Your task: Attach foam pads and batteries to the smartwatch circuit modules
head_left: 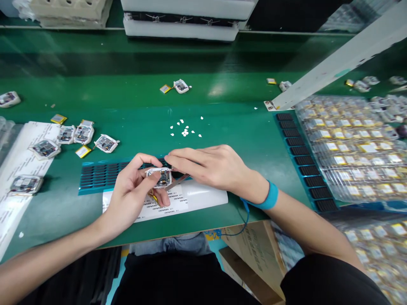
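Left hand (132,192) pinches a small white plastic case (164,178), wider sideways; right hand (218,168) holds a thin metal tool (179,181) at its right edge.

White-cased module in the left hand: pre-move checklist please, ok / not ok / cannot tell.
1. Module held by the left hand: ok, thumb over its near side, fingers around it.
2. Circuit side exposed: ok, board faces up, though the thumb covers part.
3. Thin metal tool gripped by the right hand: cannot tell, the hand hides the grip.
4. Wires intact: cannot tell, too small and partly behind fingers.
5. Blue wrist strap on: ok, on the right wrist; the cord's far end cannot be confirmed.
6. Green work surface free of loose bits: not ok, small white pieces lie scattered beyond the hands.
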`<state>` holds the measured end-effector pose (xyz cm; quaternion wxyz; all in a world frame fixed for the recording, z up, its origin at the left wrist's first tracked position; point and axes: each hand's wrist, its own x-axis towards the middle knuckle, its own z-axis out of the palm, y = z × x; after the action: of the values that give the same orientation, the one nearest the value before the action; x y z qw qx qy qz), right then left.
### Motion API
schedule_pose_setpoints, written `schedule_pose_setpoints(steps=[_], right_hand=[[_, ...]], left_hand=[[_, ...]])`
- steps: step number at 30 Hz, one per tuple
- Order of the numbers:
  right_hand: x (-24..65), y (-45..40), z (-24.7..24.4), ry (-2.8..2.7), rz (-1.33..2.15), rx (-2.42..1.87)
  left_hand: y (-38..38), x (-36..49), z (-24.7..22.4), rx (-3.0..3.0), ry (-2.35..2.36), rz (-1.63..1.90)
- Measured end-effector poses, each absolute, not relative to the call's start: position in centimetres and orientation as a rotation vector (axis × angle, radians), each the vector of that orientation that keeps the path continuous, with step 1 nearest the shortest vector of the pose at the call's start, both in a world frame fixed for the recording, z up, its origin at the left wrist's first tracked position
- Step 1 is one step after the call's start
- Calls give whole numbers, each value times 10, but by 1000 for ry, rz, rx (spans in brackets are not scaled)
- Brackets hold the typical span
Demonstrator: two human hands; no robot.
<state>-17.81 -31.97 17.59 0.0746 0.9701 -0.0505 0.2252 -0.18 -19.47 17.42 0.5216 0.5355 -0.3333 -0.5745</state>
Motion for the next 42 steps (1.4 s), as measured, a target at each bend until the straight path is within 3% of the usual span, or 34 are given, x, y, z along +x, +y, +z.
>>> schedule_pose_setpoints(steps=[13, 24, 31, 38, 42], right_hand=[[-176, -301, 174, -144, 710, 2925], [-176, -288, 174, -180, 706, 2845], [-167, -291, 168, -415, 1351, 3432], [-165, -300, 173, -742, 1116, 3848], [-166, -302, 172, -610, 1316, 3785]], left_hand=[[-195, -7, 172, 1334, -866, -1330], [-184, -10, 169, 1411, -1053, -964], [-178, -10, 164, 1407, -1233, -904], [-178, -8, 157, 1407, -1509, -785], [-181, -6, 154, 1303, -1695, -503]])
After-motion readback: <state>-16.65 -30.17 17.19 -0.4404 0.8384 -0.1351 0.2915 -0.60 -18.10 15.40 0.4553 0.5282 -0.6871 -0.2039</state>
